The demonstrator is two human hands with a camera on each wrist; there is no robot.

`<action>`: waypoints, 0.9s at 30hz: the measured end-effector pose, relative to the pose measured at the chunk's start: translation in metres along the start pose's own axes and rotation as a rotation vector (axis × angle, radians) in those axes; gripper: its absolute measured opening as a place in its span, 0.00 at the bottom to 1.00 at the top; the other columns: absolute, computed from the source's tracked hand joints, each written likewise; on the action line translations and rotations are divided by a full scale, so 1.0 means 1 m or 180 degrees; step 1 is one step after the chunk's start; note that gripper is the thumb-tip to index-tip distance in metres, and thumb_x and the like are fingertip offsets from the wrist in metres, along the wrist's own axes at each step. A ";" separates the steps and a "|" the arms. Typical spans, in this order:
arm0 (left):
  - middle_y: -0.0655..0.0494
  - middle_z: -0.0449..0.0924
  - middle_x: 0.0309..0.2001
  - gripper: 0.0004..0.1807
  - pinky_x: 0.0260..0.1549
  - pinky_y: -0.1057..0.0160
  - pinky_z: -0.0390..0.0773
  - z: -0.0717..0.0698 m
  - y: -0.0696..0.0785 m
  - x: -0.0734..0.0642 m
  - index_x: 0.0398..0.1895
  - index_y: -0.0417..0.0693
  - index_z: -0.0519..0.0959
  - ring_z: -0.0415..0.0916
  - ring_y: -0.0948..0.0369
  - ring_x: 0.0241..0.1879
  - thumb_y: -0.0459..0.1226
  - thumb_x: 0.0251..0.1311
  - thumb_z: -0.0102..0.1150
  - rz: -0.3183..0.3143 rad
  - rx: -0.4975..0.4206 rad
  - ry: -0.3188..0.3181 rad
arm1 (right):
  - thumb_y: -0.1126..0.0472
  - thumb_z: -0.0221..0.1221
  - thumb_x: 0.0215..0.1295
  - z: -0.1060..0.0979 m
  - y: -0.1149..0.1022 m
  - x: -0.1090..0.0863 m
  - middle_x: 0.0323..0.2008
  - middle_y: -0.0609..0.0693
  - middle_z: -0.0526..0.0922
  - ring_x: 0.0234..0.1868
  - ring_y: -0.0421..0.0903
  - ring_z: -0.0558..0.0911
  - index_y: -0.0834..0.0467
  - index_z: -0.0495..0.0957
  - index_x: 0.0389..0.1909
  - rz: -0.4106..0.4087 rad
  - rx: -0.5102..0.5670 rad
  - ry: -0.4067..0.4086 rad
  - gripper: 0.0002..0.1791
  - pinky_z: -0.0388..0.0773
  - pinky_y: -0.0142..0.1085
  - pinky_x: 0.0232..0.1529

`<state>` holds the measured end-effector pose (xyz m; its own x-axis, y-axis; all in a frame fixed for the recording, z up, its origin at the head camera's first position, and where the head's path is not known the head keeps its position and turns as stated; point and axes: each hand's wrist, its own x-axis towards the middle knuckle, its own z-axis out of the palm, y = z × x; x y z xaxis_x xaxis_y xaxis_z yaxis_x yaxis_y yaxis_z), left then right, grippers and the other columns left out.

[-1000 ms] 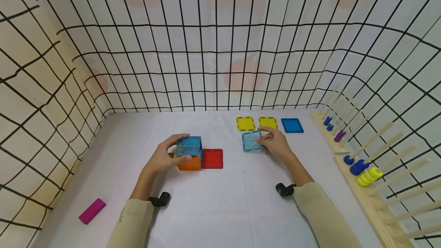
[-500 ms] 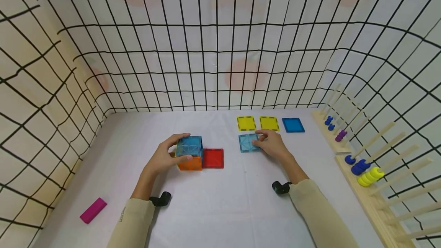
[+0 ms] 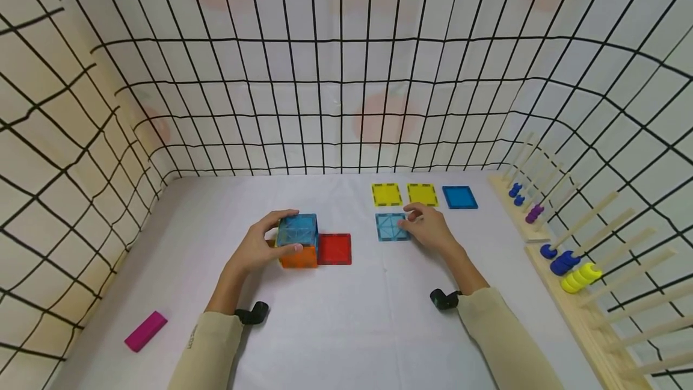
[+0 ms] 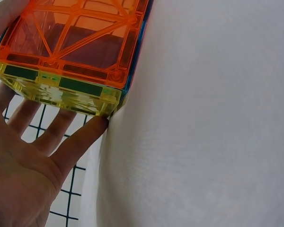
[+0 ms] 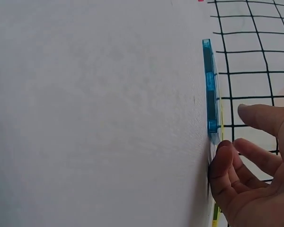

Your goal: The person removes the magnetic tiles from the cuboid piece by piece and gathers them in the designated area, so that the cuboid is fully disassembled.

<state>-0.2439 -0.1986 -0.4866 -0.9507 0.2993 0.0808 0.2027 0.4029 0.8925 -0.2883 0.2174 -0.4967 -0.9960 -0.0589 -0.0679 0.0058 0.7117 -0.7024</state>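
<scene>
A box of translucent magnetic tiles (image 3: pixel 298 257) stands left of centre, light blue on top and orange in front. My left hand (image 3: pixel 251 251) holds it from the left, thumb at the front and fingers behind. In the left wrist view, fingers spread along its yellow side (image 4: pixel 61 92). A red tile (image 3: pixel 335 249) lies flat against the box's right side. Farther right, a light blue magnetic tile (image 3: pixel 391 227) lies flat on the table, and my right hand (image 3: pixel 431 232) touches its right edge. In the right wrist view, one finger (image 5: pixel 260 118) is raised away from the tile.
Two yellow tiles (image 3: pixel 386 194) and a dark blue tile (image 3: pixel 459 197) lie in a row behind. Wooden peg boards (image 3: pixel 574 312) with coloured beads line the right edge. A magenta block (image 3: pixel 145 331) lies front left. Black grid mesh (image 3: pixel 340 83) encloses the table.
My right hand has set the light blue tile down from a tilt to flat, slightly left of before, and its fingers have eased at the edge. My left hand and the box have stayed put.
</scene>
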 end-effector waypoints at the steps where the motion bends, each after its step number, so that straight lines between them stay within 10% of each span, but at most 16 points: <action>1: 0.58 0.67 0.74 0.42 0.59 0.41 0.81 0.000 0.000 0.000 0.73 0.63 0.71 0.67 0.43 0.69 0.47 0.53 0.78 -0.0002 0.0014 0.0002 | 0.47 0.65 0.70 0.000 0.001 -0.001 0.53 0.57 0.82 0.49 0.55 0.79 0.55 0.76 0.65 -0.0030 0.0022 0.0014 0.28 0.81 0.46 0.53; 27: 0.58 0.67 0.75 0.42 0.60 0.38 0.79 0.001 -0.001 0.001 0.73 0.63 0.70 0.65 0.41 0.71 0.48 0.54 0.77 -0.0015 0.0007 0.0033 | 0.43 0.75 0.55 0.049 -0.065 -0.030 0.55 0.52 0.80 0.44 0.48 0.78 0.54 0.77 0.66 -0.0910 0.0123 -0.0539 0.39 0.78 0.37 0.43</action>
<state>-0.2443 -0.1977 -0.4879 -0.9541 0.2883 0.0811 0.1986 0.4063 0.8919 -0.2547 0.1381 -0.4837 -0.9287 -0.3702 0.0213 -0.2651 0.6228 -0.7361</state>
